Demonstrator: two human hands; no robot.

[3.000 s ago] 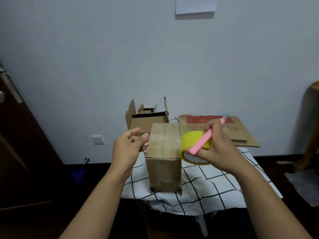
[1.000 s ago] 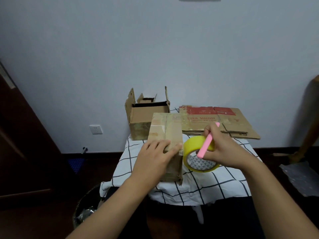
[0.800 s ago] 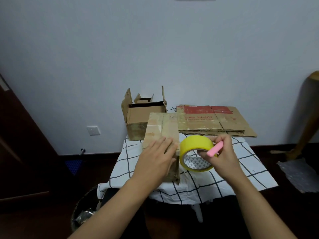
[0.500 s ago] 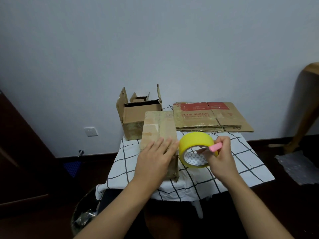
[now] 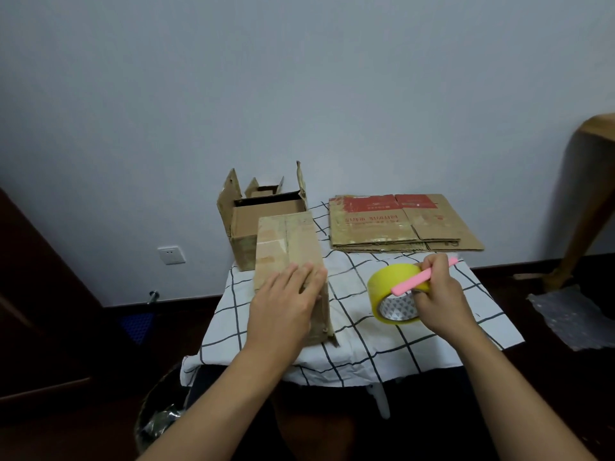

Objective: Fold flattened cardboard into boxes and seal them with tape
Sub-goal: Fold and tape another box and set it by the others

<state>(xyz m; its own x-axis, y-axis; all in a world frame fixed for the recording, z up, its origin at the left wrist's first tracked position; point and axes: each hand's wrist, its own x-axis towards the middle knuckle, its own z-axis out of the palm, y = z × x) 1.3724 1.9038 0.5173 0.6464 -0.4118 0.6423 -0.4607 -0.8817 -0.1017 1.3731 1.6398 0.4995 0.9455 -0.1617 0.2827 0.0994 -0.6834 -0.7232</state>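
A closed, taped cardboard box [image 5: 286, 247] stands on the table with the checked cloth [image 5: 352, 331]. My left hand [image 5: 286, 304] lies flat on its near top edge, fingers straight. To the right, my right hand [image 5: 439, 301] holds a yellow tape roll [image 5: 387, 287] and a pink cutter [image 5: 419, 281] together, just above the cloth and apart from the box. An open cardboard box [image 5: 263, 214] with raised flaps stands behind the taped one. A stack of flattened cardboard [image 5: 396, 227] lies at the table's back right.
A bin with a bag [image 5: 159, 417] stands on the floor under the table's left corner. A wooden furniture leg [image 5: 579, 207] and a sheet of bubble wrap [image 5: 572, 314] are at the right. A dark door [image 5: 40, 294] is at the left.
My left hand came down from beside the box to lie flat on its top. My right hand has moved the tape roll and cutter away from the box, to the right.
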